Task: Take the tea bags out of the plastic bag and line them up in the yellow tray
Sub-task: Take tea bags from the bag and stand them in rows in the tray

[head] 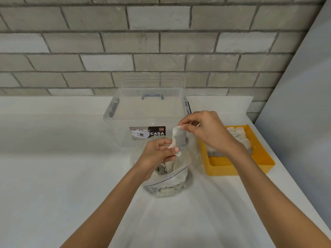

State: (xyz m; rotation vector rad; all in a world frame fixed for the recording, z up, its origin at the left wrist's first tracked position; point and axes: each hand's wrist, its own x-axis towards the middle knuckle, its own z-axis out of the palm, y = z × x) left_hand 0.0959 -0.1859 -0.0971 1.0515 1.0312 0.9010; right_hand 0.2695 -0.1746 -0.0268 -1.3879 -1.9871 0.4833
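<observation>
Tea bag [179, 137] — pale, grey-filled, possibly doubled

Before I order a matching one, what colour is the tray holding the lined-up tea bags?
The tray is yellow-orange; the head view, the only one, shows it well.

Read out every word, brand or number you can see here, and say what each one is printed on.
"CASA": white letters on the dark label on the clear storage box.
Line below it: probably "BOX", but its lower part is hidden.
The red logo on the label: too small to read.
No print visible on the tea bag, plastic bag or yellow tray.
</observation>
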